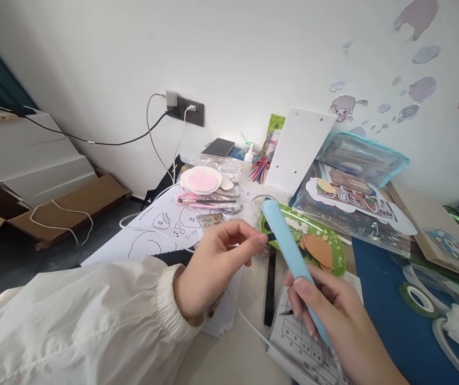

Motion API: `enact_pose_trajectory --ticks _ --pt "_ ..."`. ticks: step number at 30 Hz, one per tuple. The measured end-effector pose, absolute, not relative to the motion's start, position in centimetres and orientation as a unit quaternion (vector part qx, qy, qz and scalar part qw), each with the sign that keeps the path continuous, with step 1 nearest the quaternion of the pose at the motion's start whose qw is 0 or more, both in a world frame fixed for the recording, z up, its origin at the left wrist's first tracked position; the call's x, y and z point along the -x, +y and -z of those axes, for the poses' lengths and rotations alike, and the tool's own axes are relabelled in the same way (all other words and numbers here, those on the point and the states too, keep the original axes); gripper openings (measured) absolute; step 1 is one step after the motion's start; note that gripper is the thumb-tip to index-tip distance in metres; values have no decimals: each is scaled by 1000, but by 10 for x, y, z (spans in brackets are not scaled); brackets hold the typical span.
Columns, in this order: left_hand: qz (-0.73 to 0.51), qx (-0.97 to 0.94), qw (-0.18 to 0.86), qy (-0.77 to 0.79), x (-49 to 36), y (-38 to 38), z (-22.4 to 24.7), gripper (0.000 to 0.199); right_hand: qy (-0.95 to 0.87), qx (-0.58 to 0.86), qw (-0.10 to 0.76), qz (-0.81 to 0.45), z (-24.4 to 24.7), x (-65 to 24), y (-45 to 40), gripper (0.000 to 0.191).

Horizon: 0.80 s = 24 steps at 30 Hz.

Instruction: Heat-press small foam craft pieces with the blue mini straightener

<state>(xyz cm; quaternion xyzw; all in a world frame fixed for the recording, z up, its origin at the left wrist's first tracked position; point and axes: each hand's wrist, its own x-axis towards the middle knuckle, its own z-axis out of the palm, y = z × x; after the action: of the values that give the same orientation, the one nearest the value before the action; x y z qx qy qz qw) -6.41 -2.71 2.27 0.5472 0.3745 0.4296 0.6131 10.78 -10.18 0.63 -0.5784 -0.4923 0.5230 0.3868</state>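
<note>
Currently, the thumb and forefinger of the left hand (221,262) are pressed together at the tips, pinching a small black piece (271,236) right beside a long blue stick (283,232). The right hand (325,307) wraps round the lower part of that stick, thumb along the near side and fingers curled under, and the stick tilts up and to the left, above the bench (227,363).

Most of the black piece is covered by the left fingertips, so its shape is hard to make out. The palm covers part of the stick's lower end, and the stick blocks part of a green tray (336,262) behind it. A white sleeve (93,321) runs out of view at the lower left, and the right hand partly covers a printed sheet (293,334).

Counted up, there is one tray, one tape roll (417,299), one white bottle (249,154), one black strip (270,291) and one wall socket (197,113) with two plugs. Tan pieces (318,251) overlap on the tray, too closely stacked to number.
</note>
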Motion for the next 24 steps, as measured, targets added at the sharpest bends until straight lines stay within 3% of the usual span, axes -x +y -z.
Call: enact_pose_trajectory --ticks 7,13,24 --pt "-454 -545 598 373 64 -28 -22 21 -471 589 409 -514 -6 -106 -106 39" --pt "-469 -530 601 372 67 -25 -23 20 -436 573 494 -487 -9 -113 -104 35" --pt "-473 -529 599 371 67 -25 -23 19 -359 438 503 -653 -5 -113 -101 43"
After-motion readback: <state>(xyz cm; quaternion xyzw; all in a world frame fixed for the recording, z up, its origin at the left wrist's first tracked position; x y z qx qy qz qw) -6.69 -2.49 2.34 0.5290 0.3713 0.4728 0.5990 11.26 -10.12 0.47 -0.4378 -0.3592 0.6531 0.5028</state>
